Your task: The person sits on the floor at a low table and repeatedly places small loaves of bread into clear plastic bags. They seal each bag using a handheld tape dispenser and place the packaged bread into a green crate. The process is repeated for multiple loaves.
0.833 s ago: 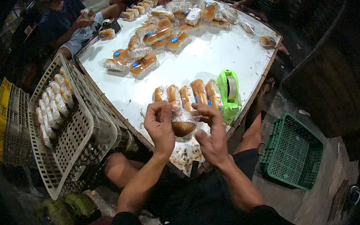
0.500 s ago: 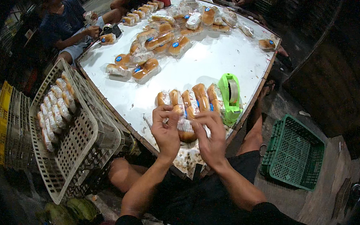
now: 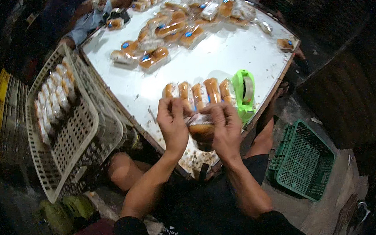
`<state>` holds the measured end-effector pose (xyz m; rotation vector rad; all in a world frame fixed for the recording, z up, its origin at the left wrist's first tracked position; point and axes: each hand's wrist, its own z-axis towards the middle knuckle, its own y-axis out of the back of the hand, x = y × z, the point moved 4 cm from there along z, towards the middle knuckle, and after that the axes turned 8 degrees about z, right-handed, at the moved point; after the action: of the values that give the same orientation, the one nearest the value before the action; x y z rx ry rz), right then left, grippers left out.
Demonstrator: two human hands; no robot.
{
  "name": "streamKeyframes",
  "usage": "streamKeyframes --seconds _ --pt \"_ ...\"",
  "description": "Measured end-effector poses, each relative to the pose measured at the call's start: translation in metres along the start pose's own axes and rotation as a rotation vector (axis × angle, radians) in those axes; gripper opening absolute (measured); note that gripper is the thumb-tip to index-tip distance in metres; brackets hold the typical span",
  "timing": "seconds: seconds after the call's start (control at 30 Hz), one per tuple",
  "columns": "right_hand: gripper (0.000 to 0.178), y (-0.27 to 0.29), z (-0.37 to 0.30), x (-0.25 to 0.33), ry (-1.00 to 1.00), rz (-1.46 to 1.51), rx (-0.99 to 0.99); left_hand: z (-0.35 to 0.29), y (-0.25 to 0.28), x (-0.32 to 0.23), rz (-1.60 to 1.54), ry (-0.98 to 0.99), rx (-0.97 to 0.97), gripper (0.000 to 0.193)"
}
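Both hands are closed on a wrapped bun (image 3: 202, 131) held above the near edge of the white table (image 3: 237, 50): the left hand (image 3: 173, 121) pinches at its left end, the right hand (image 3: 226, 131) grips its right side, probably to keep the film taut; exact fingertip contact is blurred. Just beyond, a row of packed buns (image 3: 212, 90) lies side by side, presumably for orderly counting. The green tape dispenser (image 3: 243, 105) stands at the row's right end, apparently for easy right-hand reach.
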<state>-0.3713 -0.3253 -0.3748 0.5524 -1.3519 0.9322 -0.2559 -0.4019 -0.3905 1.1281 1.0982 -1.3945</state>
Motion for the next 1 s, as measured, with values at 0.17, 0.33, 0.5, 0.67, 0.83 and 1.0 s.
streamKeyframes --seconds 0.17,0.33,0.5,0.67,0.83,1.0 --pt "0.020 -0.008 -0.010 0.007 0.070 0.220 -0.039 0.004 -0.002 0.008 0.025 0.192 0.322 0.027" --pt "0.020 0.004 -0.004 -0.006 0.041 0.208 -0.106 -0.044 -0.015 -0.001 0.089 -0.278 0.081 0.039" --pt "0.034 0.001 -0.012 -0.003 0.356 -0.285 -0.079 -0.035 -0.010 0.008 0.114 -0.005 0.175 0.016" --pt "0.039 -0.006 -0.036 -0.014 0.046 -0.282 -0.007 -0.027 -0.006 0.010 0.116 -0.075 0.196 0.020" --pt "0.022 0.001 -0.012 0.001 0.245 -0.588 0.191 -0.015 0.000 0.018 0.181 -0.225 0.225 0.028" --pt "0.021 0.010 -0.015 -0.006 0.172 -0.291 0.034 -0.014 -0.003 0.016 0.167 -0.032 0.334 0.025"
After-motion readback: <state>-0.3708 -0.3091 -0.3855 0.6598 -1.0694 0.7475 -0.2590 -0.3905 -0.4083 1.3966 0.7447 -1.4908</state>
